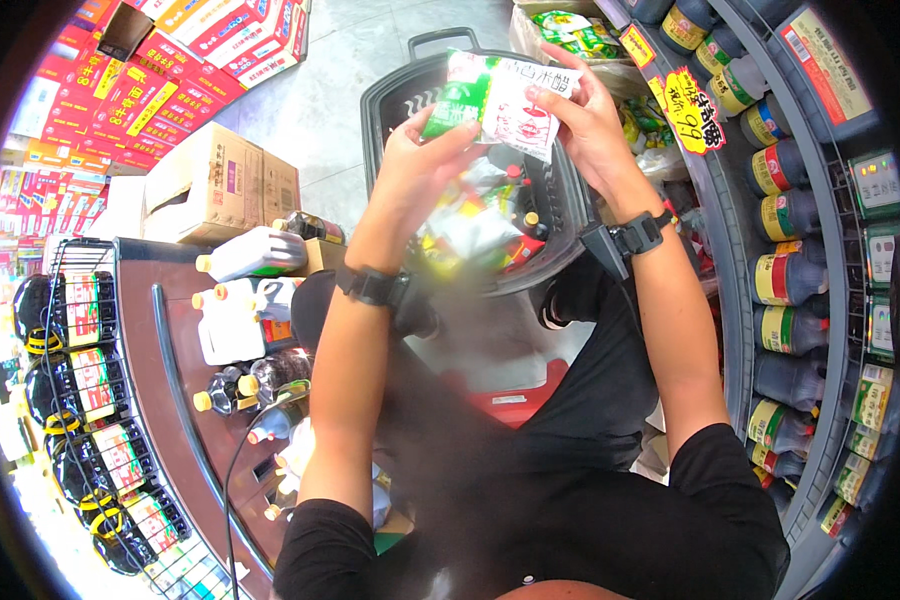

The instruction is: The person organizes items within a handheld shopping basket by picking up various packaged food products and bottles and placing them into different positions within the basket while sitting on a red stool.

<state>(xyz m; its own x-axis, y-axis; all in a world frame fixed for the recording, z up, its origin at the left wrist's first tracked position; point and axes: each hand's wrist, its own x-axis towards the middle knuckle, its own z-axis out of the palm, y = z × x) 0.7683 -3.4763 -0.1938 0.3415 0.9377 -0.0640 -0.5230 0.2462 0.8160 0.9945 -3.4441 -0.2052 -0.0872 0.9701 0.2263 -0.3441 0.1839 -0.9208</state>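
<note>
The place is a shop aisle with a pale tiled floor point(340, 90). On the right, curved grey shelves point(730, 260) carry rows of dark bottles point(785, 275) with coloured labels. On the left stand cardboard boxes point(220, 180) and stacks of red cartons point(130, 100), and a low brown shelf point(170, 390) with oil bottles. A dark shopping basket point(390, 100) stands on the floor and is full of bottles and packets. Above the basket, the left hand point(432, 150) and the right hand point(585, 120) both grasp a green and white packet point(500, 100), fingers closed on its edges.
</note>
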